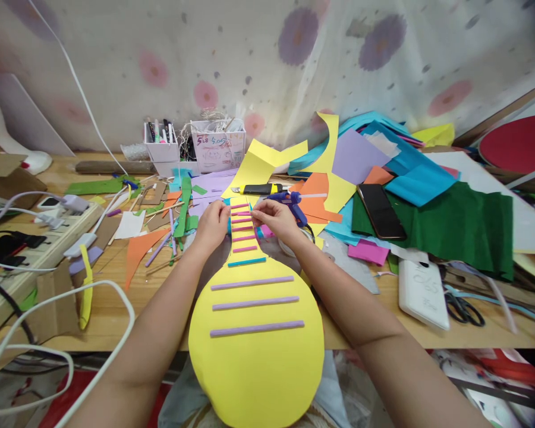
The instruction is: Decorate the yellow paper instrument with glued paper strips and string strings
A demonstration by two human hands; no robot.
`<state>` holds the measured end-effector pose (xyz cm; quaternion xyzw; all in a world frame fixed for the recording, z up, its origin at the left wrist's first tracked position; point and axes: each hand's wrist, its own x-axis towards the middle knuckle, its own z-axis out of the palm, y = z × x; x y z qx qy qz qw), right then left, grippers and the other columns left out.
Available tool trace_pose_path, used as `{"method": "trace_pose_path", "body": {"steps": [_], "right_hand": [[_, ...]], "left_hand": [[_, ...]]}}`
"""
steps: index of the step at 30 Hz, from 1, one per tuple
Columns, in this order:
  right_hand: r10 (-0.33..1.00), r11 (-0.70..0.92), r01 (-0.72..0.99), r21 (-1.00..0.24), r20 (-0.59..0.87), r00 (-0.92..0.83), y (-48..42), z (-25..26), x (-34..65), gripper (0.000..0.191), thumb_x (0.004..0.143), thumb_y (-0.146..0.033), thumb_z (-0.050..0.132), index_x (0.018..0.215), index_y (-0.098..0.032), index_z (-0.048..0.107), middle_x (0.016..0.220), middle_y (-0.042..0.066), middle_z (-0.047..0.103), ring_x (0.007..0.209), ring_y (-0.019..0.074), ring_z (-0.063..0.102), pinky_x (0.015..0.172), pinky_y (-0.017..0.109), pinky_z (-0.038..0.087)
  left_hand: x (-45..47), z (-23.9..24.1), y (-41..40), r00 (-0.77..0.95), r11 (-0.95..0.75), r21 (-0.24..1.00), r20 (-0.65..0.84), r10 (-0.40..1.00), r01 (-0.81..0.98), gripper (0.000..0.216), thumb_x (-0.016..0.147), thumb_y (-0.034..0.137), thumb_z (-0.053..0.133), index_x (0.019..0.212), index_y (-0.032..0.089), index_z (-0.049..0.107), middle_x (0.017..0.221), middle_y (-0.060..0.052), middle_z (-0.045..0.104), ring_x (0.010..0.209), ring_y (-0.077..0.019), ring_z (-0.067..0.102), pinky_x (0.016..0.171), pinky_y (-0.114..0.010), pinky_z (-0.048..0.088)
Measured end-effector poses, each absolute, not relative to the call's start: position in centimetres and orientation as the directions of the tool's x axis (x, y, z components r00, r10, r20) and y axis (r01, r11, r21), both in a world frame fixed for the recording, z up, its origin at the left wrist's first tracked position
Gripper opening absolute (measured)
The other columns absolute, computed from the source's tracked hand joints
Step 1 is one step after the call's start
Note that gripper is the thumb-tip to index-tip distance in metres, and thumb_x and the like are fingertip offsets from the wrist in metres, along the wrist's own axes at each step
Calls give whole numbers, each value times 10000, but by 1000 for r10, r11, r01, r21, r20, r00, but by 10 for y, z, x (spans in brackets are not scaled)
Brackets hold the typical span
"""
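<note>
A yellow lute-shaped paper cutout [258, 368] rests partly on the table, its round body reaching over the front edge toward my lap. Three lilac strips [255, 303] and a blue strip [246, 261] cross its body. Several short pink strips [244, 238] run like rungs up its narrow neck. My left hand [214, 226] is closed at the left edge of the neck, near the top. Opposite it, my right hand [277, 220] pinches at the right end of an upper pink strip; the fingertips partly hide the contact.
A blue glue gun [293, 205] and a yellow-black utility knife [258, 189] lie just beyond the neck. Paper scraps [145, 249] litter the left. At right are a phone [381, 211], green sheet [450, 229], white power bank [423, 294] and scissors [464, 309]. A white cable [125, 303] loops at left.
</note>
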<state>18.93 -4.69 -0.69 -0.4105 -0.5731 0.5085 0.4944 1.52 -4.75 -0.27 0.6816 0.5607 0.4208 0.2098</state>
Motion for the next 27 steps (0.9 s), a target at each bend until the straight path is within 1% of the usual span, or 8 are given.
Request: {"method": "trace_pose_path", "body": {"steps": [2, 3, 5, 7, 13, 20, 24, 27], "right_hand": [[976, 175, -54, -983, 180, -124, -48, -9, 186, 286, 665, -409, 683, 769, -199, 519, 611, -38, 587, 562, 118, 587, 553, 253, 487], [976, 192, -64, -979, 197, -97, -49, -10, 185, 285, 674, -402, 678, 782, -205, 502, 610, -45, 583, 567, 117, 591, 554, 250, 488], [971, 225, -60, -973, 228, -67, -51, -10, 182, 285, 684, -397, 674, 783, -209, 484, 623, -50, 581, 578, 114, 596, 558, 243, 488], [969, 226, -39, -973, 228, -90, -53, -10, 181, 288, 686, -412, 672, 764, -201, 492, 641, -41, 587, 584, 109, 597, 565, 240, 489], [979, 96, -24, -995, 99, -180, -50, -5, 187, 330, 812, -527, 487, 815, -197, 494, 637, -15, 612, 514, 101, 574, 547, 246, 484], [925, 354, 360, -863, 267, -270, -52, -10, 191, 188, 861, -346, 446, 839, -195, 557, 784, 7, 644, 681, 117, 591, 638, 240, 452], [932, 361, 521, -773, 279, -232, -55, -3, 192, 184, 869, -293, 417, 829, -191, 565, 765, 10, 648, 690, 127, 588, 634, 237, 422], [956, 287, 711, -642, 238, -172, -57, 9, 199, 181, 869, -270, 415, 859, -194, 579, 808, 23, 669, 715, 142, 597, 635, 242, 403]], "left_hand": [[20, -6, -47, -11, -275, 885, 301, 953, 376, 116, 755, 221, 581, 773, 192, 471, 752, -8, 526, 691, -133, 500, 655, -264, 399], [23, -7, -48, 8, -261, 933, 268, 963, 248, 189, 714, 222, 629, 830, 192, 483, 794, -7, 543, 689, -123, 509, 645, -255, 410], [30, -7, -51, 109, -182, 983, 177, 978, 35, 311, 666, 260, 687, 908, 190, 506, 840, -16, 575, 679, -117, 534, 623, -251, 430], [35, -6, -55, 190, -87, 995, 96, 977, -56, 304, 674, 340, 694, 878, 172, 546, 777, -20, 595, 625, -114, 536, 589, -250, 431], [33, -5, -55, 83, -36, 995, 44, 996, -91, 277, 667, 395, 706, 708, 151, 581, 534, 28, 507, 469, -71, 423, 479, -206, 341], [35, -7, -54, 71, -17, 997, 22, 997, -78, 276, 663, 387, 708, 663, 148, 571, 490, 32, 492, 452, -68, 409, 459, -196, 320], [35, -8, -54, 67, -18, 996, 25, 997, -91, 288, 682, 389, 695, 624, 150, 545, 471, 39, 464, 434, -61, 383, 441, -192, 295], [34, -9, -52, 54, 0, 990, 8, 999, -138, 280, 699, 377, 685, 622, 149, 542, 469, 44, 439, 421, -51, 343, 418, -185, 254]]}}
